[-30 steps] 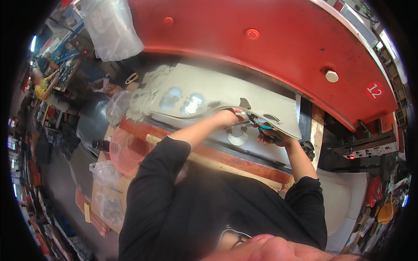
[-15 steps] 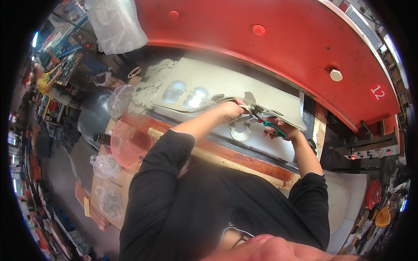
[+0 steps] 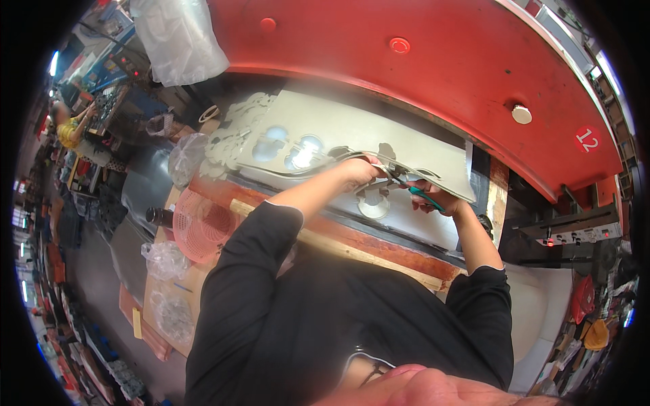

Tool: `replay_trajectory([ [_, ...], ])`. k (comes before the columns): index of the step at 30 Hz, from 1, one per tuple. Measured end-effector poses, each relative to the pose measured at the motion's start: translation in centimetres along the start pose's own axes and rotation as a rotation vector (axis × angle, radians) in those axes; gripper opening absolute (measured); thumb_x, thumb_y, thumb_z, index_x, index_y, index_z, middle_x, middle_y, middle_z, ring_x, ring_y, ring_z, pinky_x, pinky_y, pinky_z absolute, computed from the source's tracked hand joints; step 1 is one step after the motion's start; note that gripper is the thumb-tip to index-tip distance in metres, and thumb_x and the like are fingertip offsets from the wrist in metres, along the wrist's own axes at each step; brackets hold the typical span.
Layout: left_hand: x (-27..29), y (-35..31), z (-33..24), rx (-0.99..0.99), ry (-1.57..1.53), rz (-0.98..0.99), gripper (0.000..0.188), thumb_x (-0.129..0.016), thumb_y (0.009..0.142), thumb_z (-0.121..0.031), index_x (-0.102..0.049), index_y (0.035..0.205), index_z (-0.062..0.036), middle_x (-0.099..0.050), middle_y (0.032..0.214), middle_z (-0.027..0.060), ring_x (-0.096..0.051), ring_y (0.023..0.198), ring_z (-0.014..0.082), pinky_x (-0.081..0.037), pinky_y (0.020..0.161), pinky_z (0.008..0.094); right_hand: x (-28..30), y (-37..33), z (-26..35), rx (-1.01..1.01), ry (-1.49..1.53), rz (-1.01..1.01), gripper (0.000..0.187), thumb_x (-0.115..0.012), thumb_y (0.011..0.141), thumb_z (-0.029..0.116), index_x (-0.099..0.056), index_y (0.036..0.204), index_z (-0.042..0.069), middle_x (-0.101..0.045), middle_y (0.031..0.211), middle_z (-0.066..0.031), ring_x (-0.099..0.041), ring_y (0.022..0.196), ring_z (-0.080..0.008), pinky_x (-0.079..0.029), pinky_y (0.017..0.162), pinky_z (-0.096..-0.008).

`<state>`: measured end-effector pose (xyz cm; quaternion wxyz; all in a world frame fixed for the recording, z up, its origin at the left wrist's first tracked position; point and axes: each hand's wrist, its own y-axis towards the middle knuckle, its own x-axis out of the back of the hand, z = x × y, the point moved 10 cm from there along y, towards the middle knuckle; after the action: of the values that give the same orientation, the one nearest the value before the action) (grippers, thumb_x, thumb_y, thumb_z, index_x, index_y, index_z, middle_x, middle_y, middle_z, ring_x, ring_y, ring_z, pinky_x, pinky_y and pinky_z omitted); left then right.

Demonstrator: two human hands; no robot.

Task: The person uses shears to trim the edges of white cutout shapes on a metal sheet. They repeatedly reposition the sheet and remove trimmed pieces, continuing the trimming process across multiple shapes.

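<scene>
A grey metal sheet (image 3: 352,125) with round punched holes lies on the bed of a red press (image 3: 420,81). My left hand (image 3: 359,169) grips the near edge of the sheet, beside a strip of cut-out scrap. My right hand (image 3: 430,198) is closed around green-handled pliers (image 3: 421,194), whose jaws reach toward the sheet's edge close to my left hand. A round hole in the die plate (image 3: 374,206) sits just below both hands. Black sleeves cover my forearms.
A pink mesh basket (image 3: 203,227) and clear plastic bags (image 3: 164,260) rest on the wooden bench at left. A lacy leftover scrap sheet (image 3: 233,132) lies left of the grey sheet. A clear bag (image 3: 179,37) hangs at upper left. A person in yellow (image 3: 68,128) works far left.
Both hands have shifted slightly left along the sheet's near edge. The pliers stay in my right hand, now closer to my left hand.
</scene>
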<state>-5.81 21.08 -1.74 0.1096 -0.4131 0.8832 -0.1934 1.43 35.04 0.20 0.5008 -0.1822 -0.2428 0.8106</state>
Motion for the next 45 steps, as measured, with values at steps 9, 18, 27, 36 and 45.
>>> replay_trajectory([
  [9, 0.2, 0.6, 0.3, 0.007, -0.029, 0.042, 0.008, -0.069, 0.084, -0.014, -0.062, 0.085, -0.0093, -0.055, 0.075, -0.0022, -0.046, 0.069, 0.0089, -0.037, 0.062, 0.0237, 0.0, 0.5, -0.7, -0.027, 0.071, -0.020, 0.036, -0.057, 0.095, 0.029, -0.058, 0.123, 0.007, -0.049, 0.063, 0.0038, -0.053, 0.062, -0.0095, -0.035, 0.048, -0.0209],
  [18, -0.4, -0.4, -0.3, 0.042, -0.053, 0.054, 0.009, -0.070, 0.084, -0.015, -0.061, 0.085, -0.0110, -0.054, 0.075, -0.0032, -0.045, 0.070, 0.0086, -0.036, 0.062, 0.0233, -0.6, 0.5, -1.2, -0.024, 0.090, 0.026, 0.034, -0.052, 0.095, 0.023, -0.056, 0.125, 0.009, -0.044, 0.066, 0.0045, -0.047, 0.059, -0.0079, -0.032, 0.049, -0.0217],
  [27, -0.2, -0.1, 0.3, 0.028, -0.022, 0.027, 0.009, -0.068, 0.084, -0.013, -0.061, 0.079, -0.0124, -0.052, 0.073, -0.0039, -0.044, 0.068, 0.0083, -0.035, 0.060, 0.0236, -1.0, -0.3, -0.2, 0.019, 0.018, 0.003, 0.035, -0.055, 0.095, 0.027, -0.057, 0.124, 0.008, -0.045, 0.063, 0.0026, -0.044, 0.055, -0.0081, -0.034, 0.047, -0.0226],
  [36, -0.3, 0.3, 0.9, -0.025, 0.039, -0.004, 0.004, -0.065, 0.084, -0.008, -0.065, 0.088, -0.0078, -0.061, 0.084, -0.0002, -0.052, 0.081, 0.0107, -0.042, 0.073, 0.0257, 0.9, 0.6, -0.2, 0.161, -0.356, -0.120, 0.035, -0.062, 0.090, 0.031, -0.063, 0.120, 0.015, -0.069, 0.083, -0.0062, -0.058, 0.064, -0.0118, -0.044, 0.053, -0.0250],
  [45, 0.0, 0.7, 1.2, -0.028, 0.003, -0.012, 0.011, -0.062, 0.085, -0.006, -0.067, 0.095, -0.0054, -0.065, 0.091, 0.0028, -0.054, 0.086, 0.0121, -0.043, 0.076, 0.0255, 1.0, 1.2, -2.2, 0.112, -0.221, -0.108, 0.038, -0.067, 0.086, 0.032, -0.062, 0.121, 0.017, -0.061, 0.071, -0.0017, -0.054, 0.060, -0.0098, -0.044, 0.055, -0.0248],
])
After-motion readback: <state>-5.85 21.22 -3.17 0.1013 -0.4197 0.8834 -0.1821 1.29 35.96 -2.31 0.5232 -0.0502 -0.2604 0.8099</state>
